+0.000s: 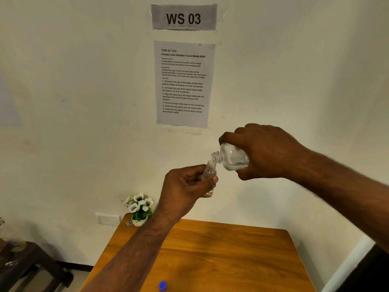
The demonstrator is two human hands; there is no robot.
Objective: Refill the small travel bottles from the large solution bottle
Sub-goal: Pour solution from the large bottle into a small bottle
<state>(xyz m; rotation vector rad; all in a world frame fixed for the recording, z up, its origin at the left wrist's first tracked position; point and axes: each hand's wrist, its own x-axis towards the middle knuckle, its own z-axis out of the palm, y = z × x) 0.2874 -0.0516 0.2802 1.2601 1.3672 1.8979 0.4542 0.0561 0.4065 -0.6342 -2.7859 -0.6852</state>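
Observation:
My right hand (pixel 265 152) grips the large clear solution bottle (pixel 231 158), tipped on its side with its open neck pointing left and down. Clear liquid lies in the bottle's lower part. The neck meets the open mouth of a small clear travel bottle (pixel 209 175), which my left hand (pixel 183 190) holds upright between thumb and fingers. Both bottles are raised well above the wooden table (pixel 221 256). A little liquid shows at the bottom of the small bottle. A blue cap (pixel 162 285) lies on the table near its front edge.
A small white pot of white flowers (pixel 139 208) stands at the table's back left corner against the wall. An instruction sheet (pixel 184 83) and a "WS 03" sign hang on the wall. A dark low bench (pixel 25 264) stands to the left, beyond the table.

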